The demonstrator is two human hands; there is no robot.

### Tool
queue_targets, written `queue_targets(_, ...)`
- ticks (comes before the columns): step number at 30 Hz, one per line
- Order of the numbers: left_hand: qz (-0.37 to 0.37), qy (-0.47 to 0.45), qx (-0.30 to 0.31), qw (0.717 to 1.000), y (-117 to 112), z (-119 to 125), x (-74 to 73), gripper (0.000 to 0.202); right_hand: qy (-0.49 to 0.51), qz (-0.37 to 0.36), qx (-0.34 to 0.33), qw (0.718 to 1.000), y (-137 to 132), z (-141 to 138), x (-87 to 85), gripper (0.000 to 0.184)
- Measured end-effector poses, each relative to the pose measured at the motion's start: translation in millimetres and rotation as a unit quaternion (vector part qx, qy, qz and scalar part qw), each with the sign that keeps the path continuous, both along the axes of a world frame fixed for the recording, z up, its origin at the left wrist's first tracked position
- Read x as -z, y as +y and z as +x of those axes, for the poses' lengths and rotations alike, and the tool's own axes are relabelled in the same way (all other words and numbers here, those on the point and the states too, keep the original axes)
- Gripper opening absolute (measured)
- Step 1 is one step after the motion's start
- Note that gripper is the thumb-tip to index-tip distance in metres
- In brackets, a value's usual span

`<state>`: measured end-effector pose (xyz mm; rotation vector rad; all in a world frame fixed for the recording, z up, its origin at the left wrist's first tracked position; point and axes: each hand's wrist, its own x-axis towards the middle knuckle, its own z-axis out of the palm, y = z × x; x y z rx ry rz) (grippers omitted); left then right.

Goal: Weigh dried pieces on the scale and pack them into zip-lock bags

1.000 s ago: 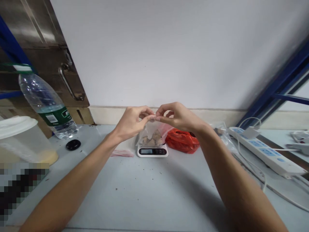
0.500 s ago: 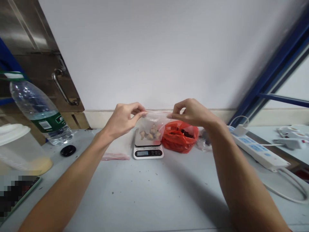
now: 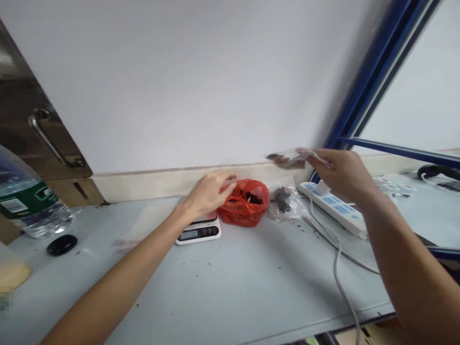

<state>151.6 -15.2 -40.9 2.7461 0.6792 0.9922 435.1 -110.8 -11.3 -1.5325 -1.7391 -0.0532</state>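
My right hand [image 3: 341, 172] grips a small clear zip bag [image 3: 287, 159] by its top edge. Brown chunks show inside the bag, which is tilted, blurred and held above the table. My left hand [image 3: 210, 190] holds nothing; its fingers are apart, over the kitchen scale [image 3: 199, 233] and close to the red plastic bag [image 3: 245, 218]. Dark pieces are visible in the red bag's opening. The left hand and forearm cover much of the scale's plate. Right of the red bag lies another clear bag [image 3: 287, 203] with dark pieces in it.
A white power strip [image 3: 336, 206] with cables [image 3: 338, 268] lies at the right. Flat clear bags [image 3: 143, 225] are left of the scale. Further left are a black lid [image 3: 62, 245] and a water bottle [image 3: 28, 201]. A wall [image 3: 201, 86] stands behind.
The zip bag has left the space above the scale, carried right by my right hand. My left hand has let go of it and opened. The view has turned right.
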Motion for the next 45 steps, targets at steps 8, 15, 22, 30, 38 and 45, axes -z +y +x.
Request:
queue_targets(8,-0.044,0.199,0.102,0.974,-12.8,16.9,45.7,0.025,-0.263,-0.148,0.045,0.952,-1.6,21.0,108.8,0.068)
queue_targets(15,-0.063,0.164,0.111,0.978,-26.8,6.0,23.3,0.026,-0.210,-0.174,0.014,0.962,2.7,14.5,81.7,0.063)
queue_targets(22,-0.083,0.166,0.099,0.978,-23.0,-10.9,20.5,0.024,-0.292,-0.182,0.070,0.936,38.8,-12.2,99.5,0.052)
queue_targets(30,-0.081,0.148,0.098,0.981,-23.4,-19.1,14.9,0.024,-0.288,-0.200,0.043,0.935,53.9,-25.4,80.6,0.048)
queue_targets(38,-0.082,0.135,0.054,0.986,-22.1,-45.5,11.6,0.026,-0.185,-0.213,-0.030,0.959,64.1,-89.0,35.6,0.028)
queue_targets(45,-0.098,0.117,0.045,0.987,-18.7,-61.8,9.1,0.026,-0.198,-0.313,-0.029,0.929,87.4,-114.6,50.2,0.036)
